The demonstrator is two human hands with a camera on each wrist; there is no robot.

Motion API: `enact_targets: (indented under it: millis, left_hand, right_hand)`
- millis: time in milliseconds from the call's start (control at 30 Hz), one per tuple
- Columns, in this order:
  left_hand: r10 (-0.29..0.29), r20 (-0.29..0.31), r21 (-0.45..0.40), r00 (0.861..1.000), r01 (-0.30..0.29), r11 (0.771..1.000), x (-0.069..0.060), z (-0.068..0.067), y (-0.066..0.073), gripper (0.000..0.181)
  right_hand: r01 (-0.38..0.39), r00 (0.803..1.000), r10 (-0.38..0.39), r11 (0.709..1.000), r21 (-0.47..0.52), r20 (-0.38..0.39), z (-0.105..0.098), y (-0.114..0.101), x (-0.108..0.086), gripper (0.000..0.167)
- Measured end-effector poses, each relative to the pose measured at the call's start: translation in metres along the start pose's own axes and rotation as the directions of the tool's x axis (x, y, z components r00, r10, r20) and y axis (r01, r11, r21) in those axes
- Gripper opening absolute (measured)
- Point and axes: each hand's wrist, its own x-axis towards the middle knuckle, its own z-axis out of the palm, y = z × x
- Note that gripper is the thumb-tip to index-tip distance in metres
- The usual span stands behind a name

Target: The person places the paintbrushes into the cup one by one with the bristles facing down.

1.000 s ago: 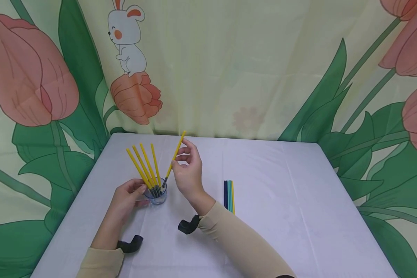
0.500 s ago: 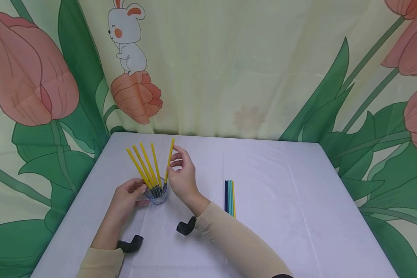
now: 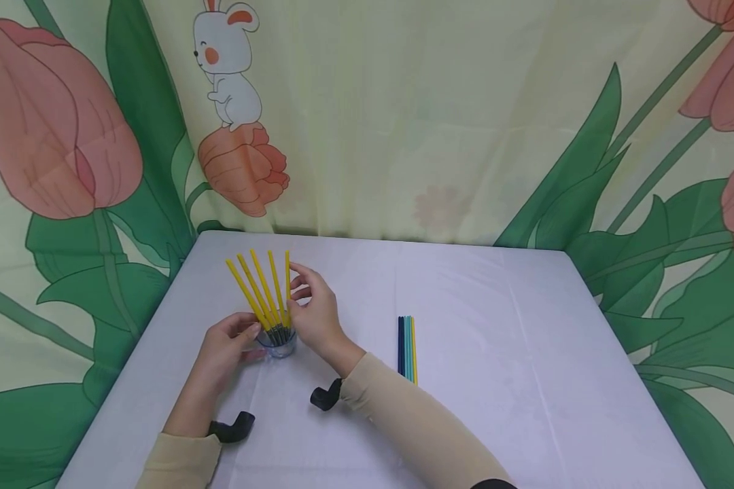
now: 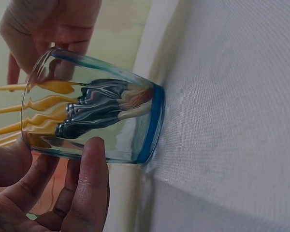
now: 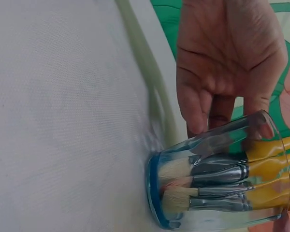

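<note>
A clear glass (image 3: 278, 349) with a blue base stands upright on the white cloth, holding several yellow-handled paintbrushes (image 3: 253, 292), bristles down. My left hand (image 3: 221, 348) grips its left side; in the left wrist view the fingers of that left hand (image 4: 84, 188) curve along the glass wall (image 4: 157, 121). At the glass's right side my right hand (image 3: 321, 316) pinches the handle of the rightmost brush (image 3: 288, 275), which stands nearly vertical inside. In the right wrist view, pale bristles (image 5: 176, 199) lie near the glass bottom, and only bits of right fingertips show at the lower right edge.
A row of dark blue, teal and yellow sticks (image 3: 407, 346) lies on the white-covered table (image 3: 495, 380), partly behind my right forearm. Behind the table's far edge hangs a curtain (image 3: 373, 136) printed with tulips and a rabbit.
My right hand has moved left and slightly down, bringing the slanted brush to nearly upright beside the others and lower in the glass. My left hand has stayed on the glass.
</note>
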Motion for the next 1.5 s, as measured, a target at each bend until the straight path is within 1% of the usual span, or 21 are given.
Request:
enact_targets:
  millis: [133, 267, 333, 433, 633, 833, 967, 1167, 1267, 1400, 1500]
  left_hand:
    - [0.007, 0.001, 0.007, 1.0, -0.007, 1.0, 0.001, 0.001, 0.001, 0.039]
    - [0.011, 0.005, 0.014, 1.0, -0.011, 1.0, 0.001, 0.002, 0.002, 0.039]
    - [0.008, 0.005, 0.017, 1.0, -0.008, 1.0, 0.0, 0.003, 0.003, 0.04]
    - [0.0, 0.004, 0.021, 1.0, 0.0, 1.0, 0.0, 0.003, 0.004, 0.04]
    - [-0.024, -0.002, 0.028, 1.0, 0.024, 0.999, 0.001, 0.002, 0.005, 0.04]
    - [-0.025, 0.003, 0.029, 1.0, 0.025, 0.999, 0.001, 0.001, 0.005, 0.039]
    - [-0.021, 0.008, 0.028, 1.0, 0.021, 0.999, 0.0, 0.001, 0.006, 0.04]
    - [-0.02, 0.007, 0.03, 1.0, 0.02, 0.999, -0.001, 0.0, 0.008, 0.041]
    - [-0.014, 0.008, 0.032, 1.0, 0.014, 0.999, -0.001, 0.0, 0.007, 0.04]
    - [-0.014, 0.015, 0.033, 1.0, 0.013, 0.999, -0.001, 0.0, 0.005, 0.041]
    - [-0.026, 0.017, 0.034, 1.0, 0.025, 0.999, -0.002, 0.0, 0.003, 0.042]
  right_hand:
    - [0.008, 1.0, -0.007, 1.0, -0.025, 0.005, -0.002, 0.0, 0.0, 0.065]
    - [-0.036, 0.999, 0.036, 0.998, -0.057, -0.002, -0.005, 0.002, -0.001, 0.056]
    - [-0.065, 0.998, 0.064, 0.996, -0.061, -0.012, -0.007, 0.004, -0.002, 0.054]
    - [-0.103, 0.994, 0.103, 0.994, -0.028, -0.023, -0.011, 0.006, -0.002, 0.055]
    - [-0.175, 0.984, 0.178, 0.981, 0.087, -0.017, -0.019, 0.005, -0.005, 0.055]
    - [-0.234, 0.972, 0.237, 0.962, 0.142, -0.002, -0.03, 0.004, -0.009, 0.056]
    - [-0.24, 0.97, 0.244, 0.958, 0.156, -0.004, -0.04, 0.005, -0.012, 0.057]
    - [-0.234, 0.971, 0.238, 0.962, 0.144, -0.012, -0.054, 0.007, -0.017, 0.056]
    - [-0.232, 0.971, 0.238, 0.959, 0.162, -0.021, -0.061, 0.008, -0.02, 0.055]
    - [-0.243, 0.968, 0.251, 0.955, 0.168, -0.024, -0.071, 0.006, -0.028, 0.055]
    - [-0.254, 0.965, 0.26, 0.955, 0.153, -0.021, -0.079, 0.004, -0.035, 0.055]
